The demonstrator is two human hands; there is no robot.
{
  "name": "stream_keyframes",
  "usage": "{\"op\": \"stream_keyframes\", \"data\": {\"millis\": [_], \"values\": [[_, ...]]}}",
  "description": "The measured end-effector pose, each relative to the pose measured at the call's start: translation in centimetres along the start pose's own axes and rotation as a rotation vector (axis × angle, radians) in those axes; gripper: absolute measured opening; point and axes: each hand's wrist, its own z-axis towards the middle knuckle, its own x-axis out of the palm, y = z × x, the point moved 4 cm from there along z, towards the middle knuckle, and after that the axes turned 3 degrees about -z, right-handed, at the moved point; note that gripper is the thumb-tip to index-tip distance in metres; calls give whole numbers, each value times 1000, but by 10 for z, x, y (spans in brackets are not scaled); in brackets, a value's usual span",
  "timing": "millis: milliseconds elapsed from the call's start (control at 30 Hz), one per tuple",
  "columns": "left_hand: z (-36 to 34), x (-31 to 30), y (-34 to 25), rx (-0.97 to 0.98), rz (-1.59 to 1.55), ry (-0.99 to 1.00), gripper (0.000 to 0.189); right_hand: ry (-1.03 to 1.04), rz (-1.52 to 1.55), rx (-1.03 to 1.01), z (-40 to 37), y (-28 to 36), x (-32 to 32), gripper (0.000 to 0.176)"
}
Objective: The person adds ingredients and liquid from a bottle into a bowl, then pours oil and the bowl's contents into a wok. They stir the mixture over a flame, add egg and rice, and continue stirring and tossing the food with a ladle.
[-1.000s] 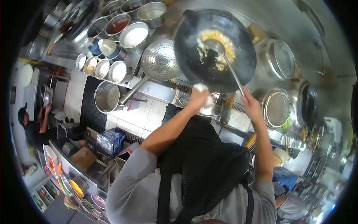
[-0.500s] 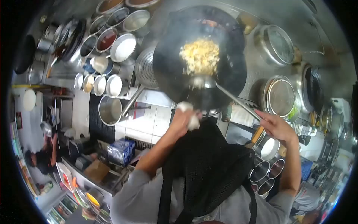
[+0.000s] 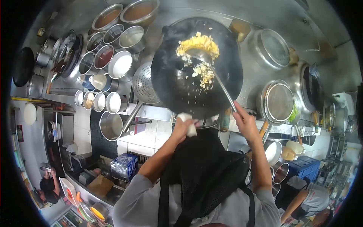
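Note:
A black wok (image 3: pixel 166 85) fills the top middle of the head view, with yellow egg and white rice-like bits (image 3: pixel 202 42) inside. Most of the food is heaped toward the far side, and a smaller patch lies nearer the centre. My right hand (image 3: pixel 245 123) grips the end of a long-handled metal ladle (image 3: pixel 224 87); its bowl is against the far heap. At the near rim, my left hand (image 3: pixel 183 128) is closed around a folded white cloth (image 3: pixel 191 129). Whether it also grips a wok handle is hidden by the cloth and fingers.
Left of the wok stand a perforated strainer (image 3: pixel 145 84), a steel pot (image 3: pixel 110 125) and several seasoning containers (image 3: pixel 120 65). To the right are wire sieves (image 3: pixel 280 101) and a large round pot (image 3: pixel 274 48). Co-workers (image 3: pixel 314 200) appear at the lower right and far left.
The ladle has moved deeper into the wok, and the food has split into a far heap and a nearer patch. My right hand has come inward, toward the wok. Steam looks thinner.

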Motion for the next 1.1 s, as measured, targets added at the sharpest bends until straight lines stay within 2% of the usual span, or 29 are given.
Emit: {"op": "stream_keyframes", "data": {"millis": [67, 133, 200, 233, 267, 333, 367, 467, 533, 567, 600, 667, 700, 800, 833, 867, 933, 1000, 1067, 1100], "values": [[27, 5, -21, -17, -119, -80, 32, 59, 151, 181, -15, 24, -8, 45], [70, 17, -54, -54, -192, -119, 26, 55, 191, 190, -15, 39, -12, 46], [103, 16, -57, -50, -177, -107, 24, 35, 160, 206, -8, 48, -16, 47], [116, 16, -53, -59, -154, -99, 23, -87, -63, -56, 3, 45, -13, 48], [123, 16, -50, -52, -162, -90, 23, -208, -149, -261, 13, 41, -4, 46], [134, 18, -46, -63, -121, -39, 24, 13, -446, 70, 37, 32, 14, 49], [135, 20, -44, -56, -139, -86, 25, 13, -454, 74, 49, 21, 20, 49], [141, 21, -48, -49, -113, -87, 23, 35, -423, -2, 81, 9, 21, 44], [140, 15, -43, -67, -96, -86, 27, -102, -216, -312, 77, 26, 9, 46], [143, 12, -42, -83, -102, -99, 27, -74, -198, -197, 70, 38, 5, 48], [146, 11, -42, -92, -109, -109, 27, -58, -205, -201, 66, 40, 12, 48], [147, 7, -37, -75, -153, -140, 27, -142, -308, -89, 61, 37, 24, 48], [150, 6, -36, -74, -145, -114, 27, -57, -405, 40, 66, 28, 36, 48], [153, 4, -34, -75, -134, -50, 27, -60, -334, -83, 87, 2, 48, 45], [156, 4, -35, -80, -130, -15, 26, -138, -231, -267, 95, -3, 44, 43], [157, 3, -35, -81, -136, -23, 26, -128, -233, -269, 95, 16, 40, 43], [155, 1, -32, -58, -104, -88, 27, -43, -111, 5, 85, 44, 28, 42], [152, 2, -32, -78, -134, -74, 28, -48, -121, -13, 68, 59, 33, 44], [151, 5, -38, -71, -105, -41, 28, 28, -293, 136, 59, 52, 46, 44], [149, 6, -40, -70, -108, -40, 28, 49, -325, 17, 62, 33, 56, 44]]}}
